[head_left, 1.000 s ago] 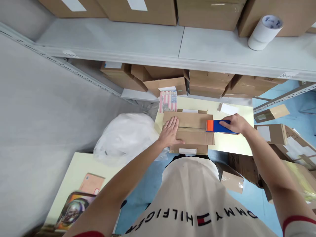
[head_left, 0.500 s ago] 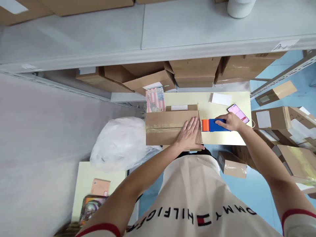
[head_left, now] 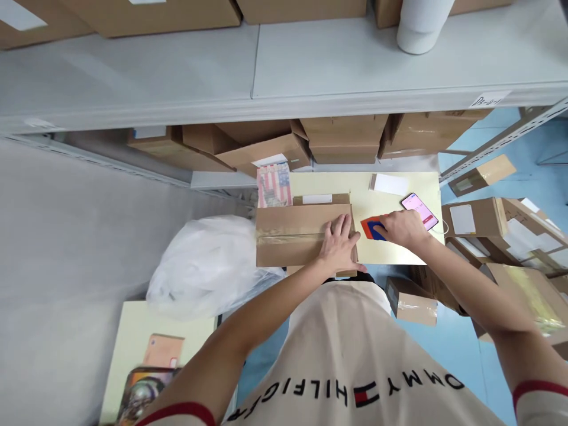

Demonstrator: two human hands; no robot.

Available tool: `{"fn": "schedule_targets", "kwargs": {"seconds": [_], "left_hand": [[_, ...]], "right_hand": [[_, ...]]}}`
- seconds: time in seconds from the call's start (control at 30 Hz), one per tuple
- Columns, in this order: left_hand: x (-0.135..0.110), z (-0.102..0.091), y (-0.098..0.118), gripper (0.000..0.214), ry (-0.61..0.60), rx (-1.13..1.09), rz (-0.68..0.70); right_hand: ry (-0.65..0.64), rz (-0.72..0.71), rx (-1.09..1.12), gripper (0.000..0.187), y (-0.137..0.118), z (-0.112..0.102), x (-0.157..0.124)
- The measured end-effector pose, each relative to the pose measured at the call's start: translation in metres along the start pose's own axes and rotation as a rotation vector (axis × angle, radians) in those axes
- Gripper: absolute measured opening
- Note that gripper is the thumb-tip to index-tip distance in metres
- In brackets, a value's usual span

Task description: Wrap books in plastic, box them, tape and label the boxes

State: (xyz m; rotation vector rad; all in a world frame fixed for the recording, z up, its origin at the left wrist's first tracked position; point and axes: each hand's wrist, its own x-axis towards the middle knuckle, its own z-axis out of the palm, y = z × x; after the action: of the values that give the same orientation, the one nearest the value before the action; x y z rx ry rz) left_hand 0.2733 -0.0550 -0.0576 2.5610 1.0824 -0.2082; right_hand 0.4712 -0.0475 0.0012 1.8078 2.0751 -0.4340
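Cardboard box (head_left: pixel 297 235) lying lengthwise left to right, left hand (head_left: pixel 341 244) flat and open on its right end, right hand (head_left: pixel 402 228) just beyond, gripping tape dispenser (head_left: pixel 371 228).

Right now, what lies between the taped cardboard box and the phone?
In the head view, the orange-and-blue tape dispenser under the right hand lies between the cardboard box and phone.

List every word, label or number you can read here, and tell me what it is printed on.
"TOMMY HILFIGER": upside down across the white shirt; the first letter is hidden.
Handwritten shelf label: too blurred to read.
Lit phone screen: too small to read.
White labels on the cardboard boxes: no text legible.
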Motion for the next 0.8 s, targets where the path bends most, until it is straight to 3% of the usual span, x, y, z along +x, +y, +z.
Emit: {"fn": "schedule_targets", "kwargs": {"seconds": [0.2,0.3,0.4,0.57,0.67,0.8], "left_hand": [[0.009,-0.001,-0.004,0.076,0.076,-0.075,-0.071],[0.009,0.001,-0.005,0.07,0.111,-0.063,-0.045],[0.012,0.0,-0.002,0.06,0.128,-0.026,0.088],[0.022,0.001,0.003,0.045,0.05,0.03,0.372],[0.024,0.003,0.002,0.053,0.056,0.031,0.375],[0.022,0.008,-0.005,0.068,0.063,0.006,0.386]], "right_hand": [[0.306,0.288,0.149,0.043,0.024,0.022,-0.022],[0.401,0.353,0.273,0.041,0.033,0.052,-0.03],[0.447,0.304,0.408,0.062,0.035,0.096,-0.033],[0.443,0.301,0.551,0.073,0.014,0.175,-0.027],[0.388,0.368,0.577,0.072,0.0,0.208,-0.02],[0.351,0.394,0.554,0.071,-0.006,0.232,-0.014]]}}
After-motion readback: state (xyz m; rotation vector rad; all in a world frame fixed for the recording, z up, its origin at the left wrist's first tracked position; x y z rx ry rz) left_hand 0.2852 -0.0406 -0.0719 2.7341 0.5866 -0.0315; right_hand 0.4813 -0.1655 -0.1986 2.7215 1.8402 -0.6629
